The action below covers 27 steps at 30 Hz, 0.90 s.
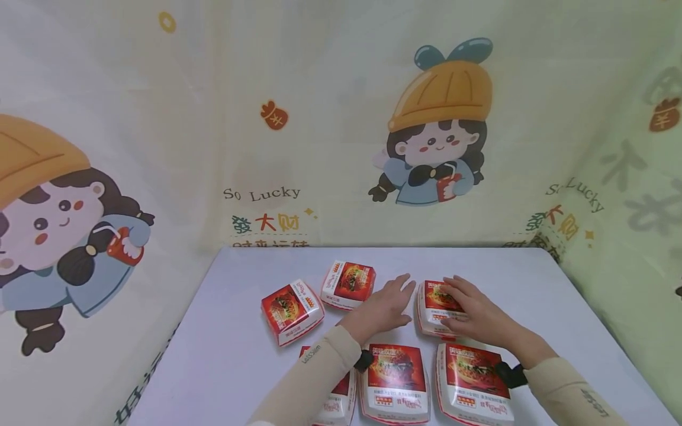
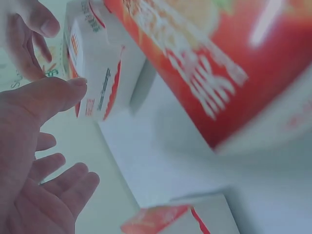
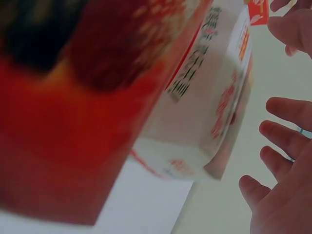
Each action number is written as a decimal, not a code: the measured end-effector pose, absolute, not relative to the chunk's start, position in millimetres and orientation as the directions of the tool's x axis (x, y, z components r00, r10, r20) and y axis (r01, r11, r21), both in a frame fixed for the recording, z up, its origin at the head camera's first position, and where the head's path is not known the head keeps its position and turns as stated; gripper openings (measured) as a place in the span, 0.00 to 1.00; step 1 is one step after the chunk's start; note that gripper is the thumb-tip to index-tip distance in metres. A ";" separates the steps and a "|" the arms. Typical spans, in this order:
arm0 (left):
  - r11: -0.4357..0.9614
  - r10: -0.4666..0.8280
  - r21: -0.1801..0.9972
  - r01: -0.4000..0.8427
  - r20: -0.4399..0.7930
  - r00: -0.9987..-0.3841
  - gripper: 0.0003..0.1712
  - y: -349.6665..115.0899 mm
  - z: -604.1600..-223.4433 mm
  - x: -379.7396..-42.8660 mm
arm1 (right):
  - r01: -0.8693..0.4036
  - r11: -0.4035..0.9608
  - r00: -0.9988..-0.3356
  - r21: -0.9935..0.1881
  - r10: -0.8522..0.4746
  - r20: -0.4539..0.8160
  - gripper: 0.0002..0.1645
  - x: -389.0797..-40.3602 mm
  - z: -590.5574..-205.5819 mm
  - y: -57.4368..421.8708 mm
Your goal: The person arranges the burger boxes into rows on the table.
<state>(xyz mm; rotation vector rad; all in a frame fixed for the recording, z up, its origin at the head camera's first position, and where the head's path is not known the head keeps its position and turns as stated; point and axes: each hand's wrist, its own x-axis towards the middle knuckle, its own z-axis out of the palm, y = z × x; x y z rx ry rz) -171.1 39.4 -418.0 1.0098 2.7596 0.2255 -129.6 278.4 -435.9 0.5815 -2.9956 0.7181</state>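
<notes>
A red-and-white cardboard burger box sits near the back middle of the table, between my two hands. My right hand hovers over its right side with the fingers spread and covers part of the printed lid. On its left is my left hand, fingers extended and loosely parted, holding nothing. In the left wrist view the thumb overlaps the near side of a burger box; I cannot tell whether it touches. The right wrist view shows the right fingers beside a burger box, with a gap between.
Two more burger boxes, one tilted and one behind it, lie left of my hands. The front row holds a middle box, a right box and a left box partly under my sleeve. Printed cloth surrounds the white table.
</notes>
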 end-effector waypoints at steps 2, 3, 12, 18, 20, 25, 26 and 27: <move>0.752 0.653 0.216 0.622 -0.116 -0.749 0.46 33.2 -416.8 -172.5 | -0.361 0.829 -0.930 -0.428 -0.355 0.097 0.47 -131.1 -434.2 274.1; 0.749 0.655 0.222 0.625 -0.107 -0.748 0.46 29.8 -416.2 -173.1 | -0.365 0.829 -0.929 -0.425 -0.358 0.099 0.46 -131.6 -432.9 271.5; 0.730 0.657 0.259 0.633 -0.013 -0.753 0.44 -0.8 -415.9 -179.3 | -0.405 0.823 -0.912 -0.399 -0.395 0.111 0.44 -137.4 -424.5 247.0; 0.762 0.615 0.263 0.591 -0.009 -0.789 0.45 -20.2 -411.2 -185.7 | -0.412 0.827 -0.909 -0.383 -0.401 0.112 0.44 -144.4 -419.3 226.2; 0.764 0.608 0.268 0.586 0.003 -0.794 0.45 -26.7 -411.1 -187.6 | -0.418 0.826 -0.907 -0.379 -0.405 0.116 0.44 -146.1 -418.3 219.4; 0.763 0.589 0.333 0.555 -0.002 -0.808 0.47 -41.9 -412.8 -191.5 | -0.409 0.839 -0.909 -0.359 -0.407 0.085 0.46 -150.0 -418.6 204.3; 0.765 0.582 0.346 0.543 -0.010 -0.813 0.48 -44.7 -413.3 -192.3 | -0.404 0.843 -0.911 -0.354 -0.406 0.072 0.47 -150.9 -419.1 201.5; 0.768 0.575 0.354 0.533 -0.015 -0.818 0.48 -47.7 -414.3 -193.2 | -0.399 0.846 -0.912 -0.355 -0.405 0.059 0.47 -151.7 -419.4 198.7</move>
